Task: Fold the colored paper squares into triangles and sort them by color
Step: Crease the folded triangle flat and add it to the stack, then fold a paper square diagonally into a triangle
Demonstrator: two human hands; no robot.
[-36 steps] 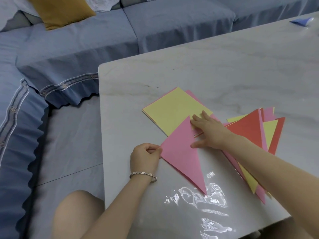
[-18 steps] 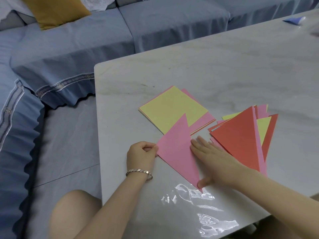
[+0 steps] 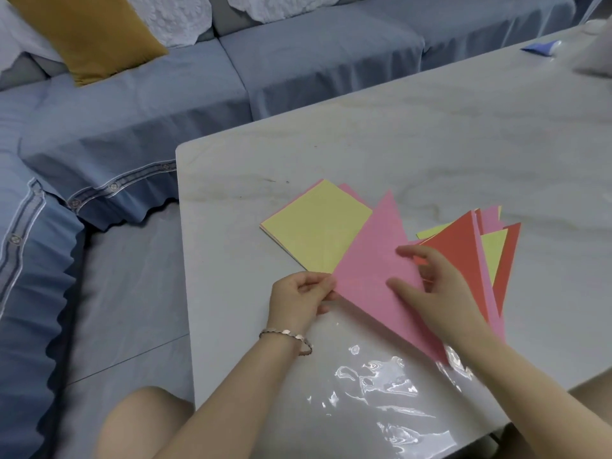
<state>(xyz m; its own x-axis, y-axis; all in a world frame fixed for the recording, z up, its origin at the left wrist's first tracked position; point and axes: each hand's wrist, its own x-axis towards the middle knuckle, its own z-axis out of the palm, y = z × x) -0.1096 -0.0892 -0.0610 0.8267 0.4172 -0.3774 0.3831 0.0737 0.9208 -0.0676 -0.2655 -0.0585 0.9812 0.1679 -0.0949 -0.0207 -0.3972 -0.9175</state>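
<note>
A pink folded triangle (image 3: 374, 260) lies tilted over the table, its tip pointing away from me. My left hand (image 3: 298, 298) pinches its left corner. My right hand (image 3: 433, 286) grips its right edge, thumb on top and fingers curled at the edge. Behind the triangle sits a stack of unfolded squares (image 3: 314, 233) with a yellow sheet on top and pink beneath. To the right lies a fanned pile of folded triangles (image 3: 463, 253), red on top with yellow and pink ones showing under it.
The marble table (image 3: 430, 144) has its left edge close to the squares. A clear plastic sleeve (image 3: 390, 392) lies near me. A blue paper piece (image 3: 539, 48) sits far right. A blue sofa (image 3: 298, 61) with a mustard cushion (image 3: 82, 34) surrounds the table.
The pink triangle has swung up and to the right, its tip now over the stack of squares. My right hand went from pressing flat on it to gripping its right edge.
</note>
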